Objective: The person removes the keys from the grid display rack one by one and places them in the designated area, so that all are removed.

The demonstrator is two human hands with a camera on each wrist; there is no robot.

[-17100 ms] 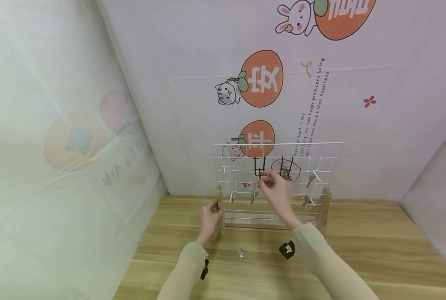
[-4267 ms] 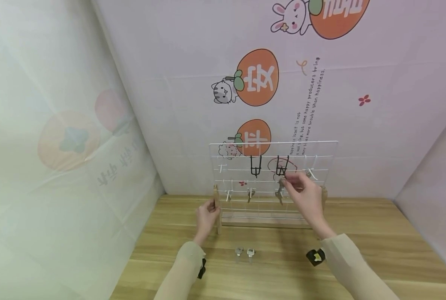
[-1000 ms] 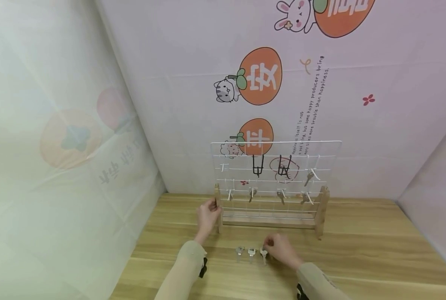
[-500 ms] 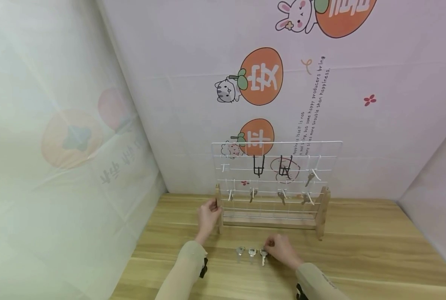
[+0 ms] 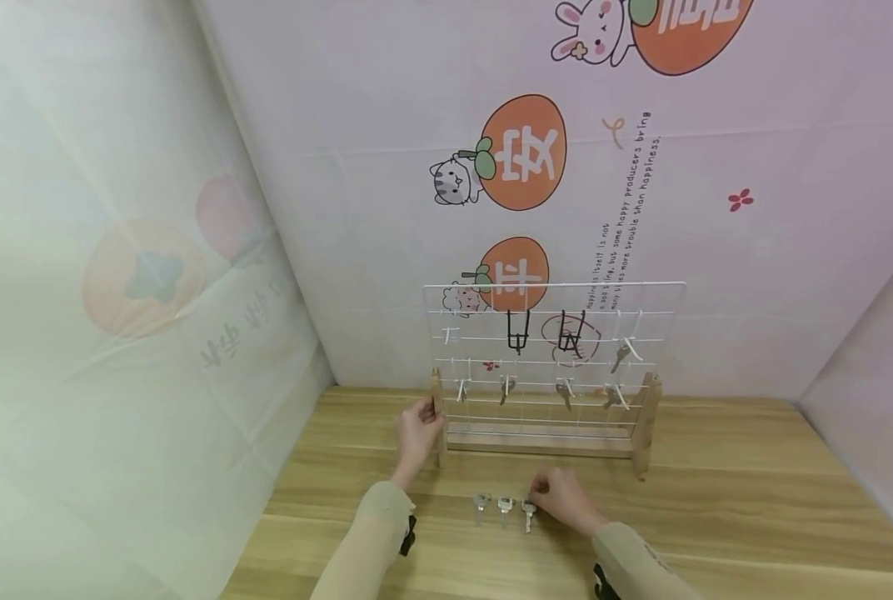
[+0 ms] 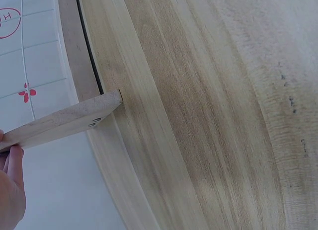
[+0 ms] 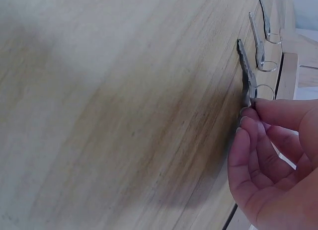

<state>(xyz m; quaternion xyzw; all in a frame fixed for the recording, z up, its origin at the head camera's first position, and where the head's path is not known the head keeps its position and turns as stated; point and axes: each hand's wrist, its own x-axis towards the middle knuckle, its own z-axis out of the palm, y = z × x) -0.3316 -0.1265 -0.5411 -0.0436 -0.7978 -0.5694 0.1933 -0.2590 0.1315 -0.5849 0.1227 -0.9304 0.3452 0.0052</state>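
Observation:
My left hand (image 5: 418,427) holds the left wooden post (image 6: 64,118) of a white wire grid rack (image 5: 536,433). Down on the table in front of the rack, my right hand (image 5: 562,496) pinches the bow of a silver key (image 7: 246,71) between thumb and fingertips. That key lies at the right end of a row of three, beside a middle key (image 5: 505,506) and a left key (image 5: 481,502). Small rings on the keys show in the right wrist view. Two black hooks (image 5: 517,333) hang on the grid's upper part with no keys on them.
Several white hooks also sit on the grid. Keys hang there, such as an upper right key (image 5: 621,357) and a lower key (image 5: 564,394). The rack's right wooden post (image 5: 645,429) stands on the wood-grain table (image 5: 746,492). A printed cloth (image 5: 386,208) hangs behind.
Since 4.3 s ago, my right hand has come down from the right black hook to the table with a key, now third in the row. Little has moved in the last second.

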